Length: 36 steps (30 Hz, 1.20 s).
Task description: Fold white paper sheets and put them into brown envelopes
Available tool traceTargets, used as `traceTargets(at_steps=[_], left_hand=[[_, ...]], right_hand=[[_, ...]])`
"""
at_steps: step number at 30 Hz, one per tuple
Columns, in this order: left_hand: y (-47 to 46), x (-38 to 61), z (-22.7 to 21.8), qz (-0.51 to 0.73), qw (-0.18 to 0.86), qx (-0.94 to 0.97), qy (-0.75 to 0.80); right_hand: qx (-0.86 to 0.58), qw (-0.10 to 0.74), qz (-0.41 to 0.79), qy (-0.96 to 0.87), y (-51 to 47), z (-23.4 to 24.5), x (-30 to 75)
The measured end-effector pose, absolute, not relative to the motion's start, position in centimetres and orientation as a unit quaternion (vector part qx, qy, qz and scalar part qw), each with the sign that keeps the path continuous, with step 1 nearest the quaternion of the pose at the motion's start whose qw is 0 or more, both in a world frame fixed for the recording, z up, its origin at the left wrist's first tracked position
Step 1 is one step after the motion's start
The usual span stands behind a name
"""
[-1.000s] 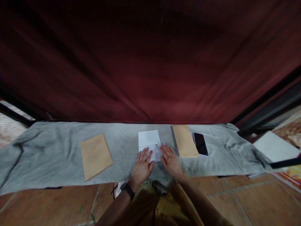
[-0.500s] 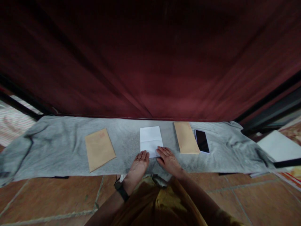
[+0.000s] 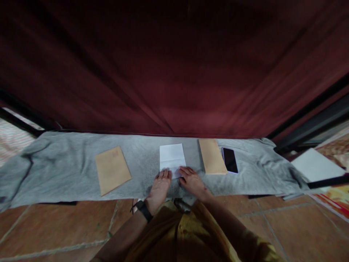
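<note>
A folded white paper (image 3: 172, 157) lies on a grey cloth (image 3: 68, 171) spread over the tiled floor. My left hand (image 3: 160, 187) rests flat with fingers stretched out, its fingertips on the paper's near left corner. My right hand (image 3: 191, 179) lies flat too, fingertips at the paper's near right corner. A black watch sits on my left wrist. Neither hand holds anything.
A brown envelope (image 3: 112, 169) lies to the left on the cloth, another brown envelope (image 3: 212, 156) to the right with a dark phone (image 3: 230, 160) beside it. A dark red curtain (image 3: 174, 72) hangs behind. White sheets (image 3: 315, 165) lie at far right.
Both hands have slid back toward me from the middle of the paper to its near edge. The view has shifted slightly.
</note>
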<state>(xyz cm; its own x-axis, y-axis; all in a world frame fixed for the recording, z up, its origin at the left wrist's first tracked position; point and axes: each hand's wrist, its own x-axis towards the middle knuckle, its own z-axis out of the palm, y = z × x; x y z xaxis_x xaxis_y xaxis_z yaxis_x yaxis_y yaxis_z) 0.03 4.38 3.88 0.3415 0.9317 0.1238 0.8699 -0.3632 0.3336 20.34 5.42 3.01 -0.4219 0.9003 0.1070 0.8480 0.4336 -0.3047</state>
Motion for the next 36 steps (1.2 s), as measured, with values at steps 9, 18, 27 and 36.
traceTargets(at_steps=[9,18,27,36], left_hand=[[4.9,-1.5,5.1,0.157,0.136,0.791,0.575],[3.9,-4.2,3.2,0.307,0.272,0.698,0.588],[6.0,-4.9,2.8,0.345,0.285,0.631,0.634],[7.5,-4.0,3.7,0.285,0.279,0.61,0.684]], right_hand=[[-0.525,0.156,0.138,-0.825,6.3,3.6,21.2],[-0.512,0.311,0.245,-0.762,5.0,1.9,22.7],[-0.601,0.324,0.184,-0.706,5.6,0.7,21.5],[-0.692,0.204,0.162,-0.673,6.7,2.3,19.7]])
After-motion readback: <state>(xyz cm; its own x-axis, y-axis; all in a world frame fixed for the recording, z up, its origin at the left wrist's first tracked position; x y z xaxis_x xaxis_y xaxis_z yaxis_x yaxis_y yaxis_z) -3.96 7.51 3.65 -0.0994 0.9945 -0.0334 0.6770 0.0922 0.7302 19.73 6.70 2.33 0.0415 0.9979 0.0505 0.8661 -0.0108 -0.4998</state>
